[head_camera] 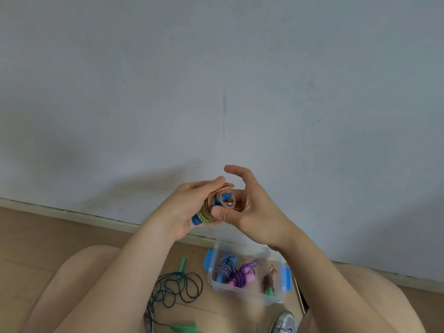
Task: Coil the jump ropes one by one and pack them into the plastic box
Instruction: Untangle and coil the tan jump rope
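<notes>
The rope [211, 209] is a speckled orange-and-green cord wound tight round blue handles, with loose loops at its top. I hold it up before the wall, above the box [242, 294]. My left hand [189, 207] wraps the bundle; my right hand [254, 212] pinches it, thumb on the coils, forefinger lifted.

Light wood floor [36, 236] at our place. Sitting right on it we've got the clear plastic box [249, 296] with blue clips, close to the baseboard, the green jump rope [168, 282] sprawled loose just left of it, and a grey shoe [284, 323] near the box's front.
</notes>
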Available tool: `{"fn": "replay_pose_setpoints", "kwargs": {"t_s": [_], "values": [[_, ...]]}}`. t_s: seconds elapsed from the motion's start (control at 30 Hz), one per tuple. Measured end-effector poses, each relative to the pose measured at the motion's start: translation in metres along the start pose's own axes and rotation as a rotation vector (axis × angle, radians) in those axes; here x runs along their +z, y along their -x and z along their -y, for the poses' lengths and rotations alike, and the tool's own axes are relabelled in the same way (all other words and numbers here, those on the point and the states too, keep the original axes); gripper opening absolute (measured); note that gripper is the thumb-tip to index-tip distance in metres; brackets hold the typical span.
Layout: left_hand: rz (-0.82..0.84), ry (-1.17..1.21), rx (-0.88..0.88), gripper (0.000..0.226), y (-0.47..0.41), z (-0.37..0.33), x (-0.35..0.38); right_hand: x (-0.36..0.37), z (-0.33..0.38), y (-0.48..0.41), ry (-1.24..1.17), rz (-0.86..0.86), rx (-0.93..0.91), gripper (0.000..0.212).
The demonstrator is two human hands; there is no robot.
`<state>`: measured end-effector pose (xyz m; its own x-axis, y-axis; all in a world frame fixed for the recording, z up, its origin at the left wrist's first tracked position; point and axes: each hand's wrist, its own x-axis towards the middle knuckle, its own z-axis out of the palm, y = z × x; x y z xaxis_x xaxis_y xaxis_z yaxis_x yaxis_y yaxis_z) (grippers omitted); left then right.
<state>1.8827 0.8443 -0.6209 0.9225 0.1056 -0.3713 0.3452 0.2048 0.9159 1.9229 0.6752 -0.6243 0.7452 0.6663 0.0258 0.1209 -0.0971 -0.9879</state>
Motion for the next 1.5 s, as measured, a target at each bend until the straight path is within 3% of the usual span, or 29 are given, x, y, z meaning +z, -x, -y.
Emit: {"fn": "replay_pose_setpoints", "kwargs": {"t_s": [0.17,0.23,0.3,0.43,0.6,0.7,0.77,0.83,0.9,1.0,1.17,1.33,1.5], "values": [[-0.053,-0.294,0.065,0.053,0.004,-0.002,0.001,-0.009,-0.005,-0.002,0.325,-0.102,-0.063,0.068],[-0.091,-0.26,0.141,0.052,0.006,-0.003,0.004,-0.012,-0.001,-0.001,0.241,-0.094,-0.056,0.058],[-0.102,-0.183,0.171,0.049,0.006,-0.005,0.006,-0.013,0.005,0.001,0.118,-0.106,-0.068,0.034],[-0.084,-0.123,0.196,0.047,0.004,-0.006,0.006,-0.011,0.002,-0.001,0.118,-0.21,-0.095,0.034],[-0.004,-0.092,0.305,0.065,0.003,-0.001,0.011,-0.013,0.001,-0.007,0.057,-0.348,-0.133,0.018],[0.109,-0.074,0.414,0.078,0.003,0.004,0.011,-0.014,-0.003,-0.011,0.176,-0.453,-0.193,0.014],[0.141,-0.053,0.453,0.069,0.002,0.005,0.01,-0.015,-0.006,-0.011,0.342,-0.525,-0.252,0.015],[0.101,-0.031,0.446,0.046,0.001,0.004,0.012,-0.014,-0.007,-0.011,0.502,-0.574,-0.269,0.02],[0.042,-0.002,0.432,0.036,0.002,0.003,0.018,-0.013,-0.006,-0.012,0.529,-0.57,-0.226,0.025],[-0.014,0.038,0.393,0.025,0.001,0.004,0.022,-0.013,-0.004,-0.014,0.371,-0.529,-0.154,0.026],[-0.003,0.037,0.298,0.033,-0.006,0.002,0.012,-0.016,0.001,-0.011,-0.151,-0.466,-0.056,0.016],[0.08,-0.059,0.298,0.026,-0.002,0.0,0.004,-0.02,0.004,-0.007,-0.214,-0.359,-0.008,0.01],[0.015,-0.007,0.306,0.026,-0.003,0.0,0.0,-0.019,0.009,-0.001,-0.196,-0.269,-0.088,0.022]]}}
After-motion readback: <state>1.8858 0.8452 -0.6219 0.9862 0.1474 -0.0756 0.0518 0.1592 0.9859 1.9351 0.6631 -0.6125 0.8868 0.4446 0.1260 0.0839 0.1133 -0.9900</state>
